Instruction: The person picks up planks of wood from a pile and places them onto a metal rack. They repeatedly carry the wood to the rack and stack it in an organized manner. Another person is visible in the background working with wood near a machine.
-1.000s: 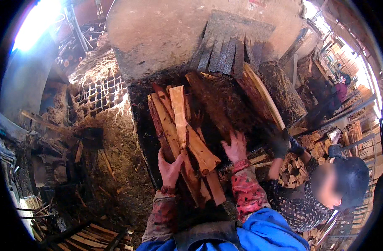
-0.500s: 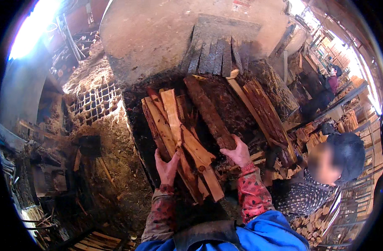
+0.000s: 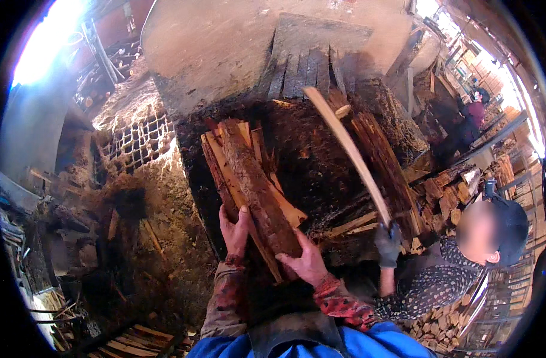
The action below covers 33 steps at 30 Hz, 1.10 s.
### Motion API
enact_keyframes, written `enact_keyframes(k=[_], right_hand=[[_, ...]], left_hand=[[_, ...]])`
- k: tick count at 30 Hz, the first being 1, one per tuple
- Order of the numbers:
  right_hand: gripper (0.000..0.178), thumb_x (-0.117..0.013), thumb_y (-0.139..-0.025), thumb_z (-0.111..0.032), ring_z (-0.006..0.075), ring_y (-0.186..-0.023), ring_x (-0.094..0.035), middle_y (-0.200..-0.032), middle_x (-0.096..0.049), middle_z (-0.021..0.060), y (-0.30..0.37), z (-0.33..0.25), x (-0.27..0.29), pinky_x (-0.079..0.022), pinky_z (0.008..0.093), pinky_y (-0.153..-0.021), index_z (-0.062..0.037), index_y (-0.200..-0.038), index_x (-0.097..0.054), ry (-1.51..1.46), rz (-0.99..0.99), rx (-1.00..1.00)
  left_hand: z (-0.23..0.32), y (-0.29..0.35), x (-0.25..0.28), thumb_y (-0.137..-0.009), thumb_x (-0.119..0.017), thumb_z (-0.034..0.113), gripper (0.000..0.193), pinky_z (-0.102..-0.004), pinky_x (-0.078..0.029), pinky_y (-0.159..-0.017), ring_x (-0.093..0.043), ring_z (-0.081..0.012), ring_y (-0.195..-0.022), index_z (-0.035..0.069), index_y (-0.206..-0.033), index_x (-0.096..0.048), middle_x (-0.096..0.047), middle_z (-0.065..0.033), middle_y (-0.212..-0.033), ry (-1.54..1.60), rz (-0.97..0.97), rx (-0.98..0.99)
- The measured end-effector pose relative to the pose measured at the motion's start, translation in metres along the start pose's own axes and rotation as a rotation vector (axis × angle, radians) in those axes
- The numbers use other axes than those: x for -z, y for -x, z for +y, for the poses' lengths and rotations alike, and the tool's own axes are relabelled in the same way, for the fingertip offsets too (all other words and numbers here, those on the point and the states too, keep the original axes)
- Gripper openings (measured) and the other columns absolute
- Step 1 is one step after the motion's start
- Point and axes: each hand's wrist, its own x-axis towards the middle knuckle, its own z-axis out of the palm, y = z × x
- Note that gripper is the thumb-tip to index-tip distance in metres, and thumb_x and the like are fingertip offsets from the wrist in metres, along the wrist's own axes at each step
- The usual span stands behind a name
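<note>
A stack of split wood slats (image 3: pixel 230 173) lies on the dark surface in front of me. My left hand (image 3: pixel 234 231) grips the near left side of this stack, thumb on top. Across the stack rests a slab with rough brown bark (image 3: pixel 252 176), angled from far left to near right. My right hand (image 3: pixel 307 258) holds the slab's near right end, its fingers round the edge. What the fingers touch underneath is hidden. To the right, a co-worker's gloved hand (image 3: pixel 388 243) holds a long pale wood strip (image 3: pixel 351 149).
More barked slabs (image 3: pixel 383 161) lie right of the dark surface. A co-worker in a dark cap (image 3: pixel 508 230) stands close at my right. Behind are a large tan panel (image 3: pixel 213 53) and dark overlapping strips (image 3: pixel 305 71). A metal grid (image 3: pixel 140 143) lies left; split firewood (image 3: pixel 446 197) is piled right.
My right hand has brought the barked slab leftward onto the stack, covering the pale slats. The co-worker's gloved hand has come into view, lifting a pale strip at the right.
</note>
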Motion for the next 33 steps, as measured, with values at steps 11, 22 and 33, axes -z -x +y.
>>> enact_keyframes(k=[11, 22, 33], right_hand=[[0.063, -0.075, -0.078, -0.026, 0.0363, -0.09, -0.064, -0.1, -0.064, 0.0233, -0.013, -0.002, 0.012, -0.052, 0.0397, -0.073, 0.0004, -0.129, -0.05, 0.277, -0.133, 0.134], [0.066, -0.075, -0.071, -0.02, 0.0366, -0.123, -0.042, -0.13, -0.045, 0.0169, -0.128, 0.087, 0.083, -0.04, 0.0413, -0.099, -0.0031, -0.129, -0.05, 0.669, 0.296, 0.088], [0.032, -0.06, -0.085, -0.019, 0.0351, -0.094, -0.061, -0.102, -0.064, 0.0159, -0.165, 0.15, 0.114, -0.049, 0.0446, -0.078, -0.0082, -0.115, -0.063, 0.844, 0.291, 0.329]], left_hand=[[0.012, 0.001, 0.0, -0.076, -0.081, 0.02, 0.074, -0.0314, -0.045, -0.093, -0.056, -0.0188, -0.107, -0.005, -0.131, -0.039, -0.055, -0.0118, -0.122, 0.038, -0.055, -0.023], [0.008, -0.001, -0.002, -0.077, -0.078, 0.018, 0.066, -0.0299, -0.045, -0.091, -0.057, -0.0168, -0.103, -0.003, -0.129, -0.042, -0.058, -0.0101, -0.118, -0.056, 0.0, -0.019], [0.007, 0.002, -0.004, -0.078, -0.078, 0.02, 0.07, -0.0316, -0.044, -0.094, -0.055, -0.0187, -0.109, -0.006, -0.131, -0.04, -0.056, -0.0134, -0.122, -0.144, 0.042, -0.041]])
